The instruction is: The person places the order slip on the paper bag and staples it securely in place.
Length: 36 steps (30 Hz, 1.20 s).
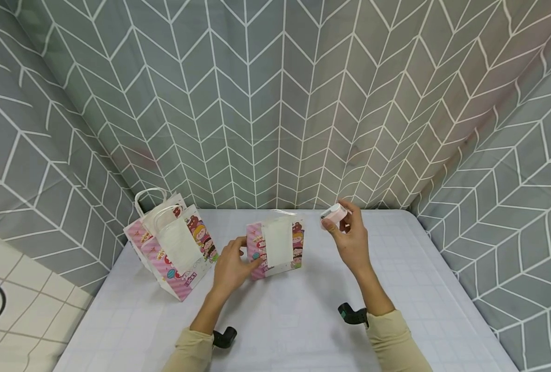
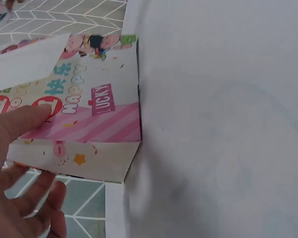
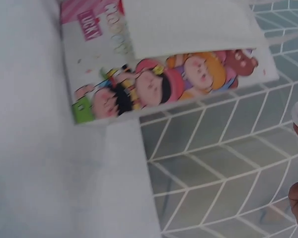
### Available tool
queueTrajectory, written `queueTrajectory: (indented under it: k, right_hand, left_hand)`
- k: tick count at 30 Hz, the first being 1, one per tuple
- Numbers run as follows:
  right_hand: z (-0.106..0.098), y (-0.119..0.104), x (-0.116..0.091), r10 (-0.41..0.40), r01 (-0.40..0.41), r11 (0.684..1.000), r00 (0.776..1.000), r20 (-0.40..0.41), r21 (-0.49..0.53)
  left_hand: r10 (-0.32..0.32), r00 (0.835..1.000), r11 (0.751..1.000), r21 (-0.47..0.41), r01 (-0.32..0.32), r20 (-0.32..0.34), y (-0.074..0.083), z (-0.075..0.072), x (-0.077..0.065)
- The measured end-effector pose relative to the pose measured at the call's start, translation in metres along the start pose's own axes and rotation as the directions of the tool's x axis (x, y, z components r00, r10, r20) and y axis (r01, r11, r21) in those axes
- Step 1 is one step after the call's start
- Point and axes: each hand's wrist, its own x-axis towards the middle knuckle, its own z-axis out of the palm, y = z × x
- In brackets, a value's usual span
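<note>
In the head view a small printed paper gift bag [image 1: 256, 243] stands mid-table, pink-striped with cartoon figures and a plain white panel over its front. My left hand [image 1: 231, 266] holds it by its left side; in the left wrist view the thumb [image 2: 32, 119] lies on the printed front and the other fingers are at the side panel. To the right of the bag, raised off the table, my right hand [image 1: 351, 240] pinches a small white and pale pink object [image 1: 334, 214] of unclear kind. Only its white rounded end shows at the edge of the right wrist view.
Two similar gift bags [image 1: 191, 279] with white handles stand close together on the left of the white-covered table [image 1: 442, 310]. A grey chevron-patterned curtain [image 1: 280, 103] hangs behind the table and along both sides.
</note>
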Motion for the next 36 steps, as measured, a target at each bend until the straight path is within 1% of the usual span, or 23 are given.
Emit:
queueTrajectory:
  k: [3,5,7,9,11,13,16,18,22,25,27,28,32,36]
  right_hand:
    - [-0.002,0.014,-0.001,0.094,-0.092,0.995,0.994,0.048,-0.039]
    - [-0.003,0.025,-0.001,0.172,-0.164,0.983,0.981,0.095,-0.083]
    - [-0.004,0.036,-0.002,0.24,-0.22,0.966,0.957,0.162,-0.134]
    - [-0.004,0.049,-0.004,0.299,-0.258,0.947,0.925,0.235,-0.192]
    - [-0.005,0.062,-0.006,0.339,-0.274,0.931,0.893,0.297,-0.241]
    - [-0.006,0.075,-0.009,0.371,-0.285,0.917,0.867,0.333,-0.279]
    - [-0.007,0.09,-0.013,0.42,-0.315,0.894,0.838,0.348,-0.319]
    - [-0.009,0.098,-0.015,0.453,-0.341,0.876,0.823,0.343,-0.34]
    - [-0.013,0.108,-0.016,0.519,-0.398,0.84,0.788,0.332,-0.368]
    - [-0.015,0.113,-0.017,0.56,-0.431,0.813,0.763,0.322,-0.393]
    - [-0.017,0.117,-0.018,0.574,-0.436,0.799,0.756,0.314,-0.413]
    - [-0.018,0.119,-0.018,0.575,-0.432,0.797,0.756,0.312,-0.423]
    - [-0.019,0.125,-0.017,0.569,-0.414,0.793,0.765,0.301,-0.448]
    - [-0.019,0.127,-0.017,0.552,-0.407,0.805,0.782,0.291,-0.433]
  left_hand:
    - [-0.047,0.999,0.999,0.016,0.047,-0.02,-0.003,-0.001,0.001]
    - [-0.076,0.997,0.997,0.021,0.077,-0.027,-0.005,-0.002,0.001]
    - [-0.105,0.994,0.994,0.019,0.106,-0.034,-0.007,-0.004,0.002]
    - [-0.135,0.99,0.991,0.009,0.135,-0.041,-0.009,-0.005,0.003]
    - [-0.162,0.985,0.987,0.003,0.163,-0.051,-0.01,-0.006,0.003]
    - [-0.182,0.981,0.983,-0.001,0.182,-0.066,-0.012,-0.007,0.004]
    - [-0.205,0.974,0.979,-0.004,0.205,-0.096,-0.014,-0.007,0.006]
    - [-0.215,0.969,0.976,-0.007,0.216,-0.123,-0.017,-0.006,0.007]
    - [-0.248,0.953,0.968,-0.011,0.25,-0.174,-0.022,-0.005,0.009]
    - [-0.27,0.943,0.962,-0.02,0.272,-0.196,-0.026,-0.005,0.011]
    - [-0.278,0.939,0.96,-0.026,0.279,-0.203,-0.028,-0.005,0.012]
    - [-0.28,0.938,0.96,-0.027,0.28,-0.204,-0.028,-0.004,0.012]
    - [-0.281,0.936,0.959,-0.026,0.282,-0.214,-0.03,-0.004,0.014]
    - [-0.28,0.934,0.959,-0.031,0.281,-0.223,-0.031,-0.001,0.014]
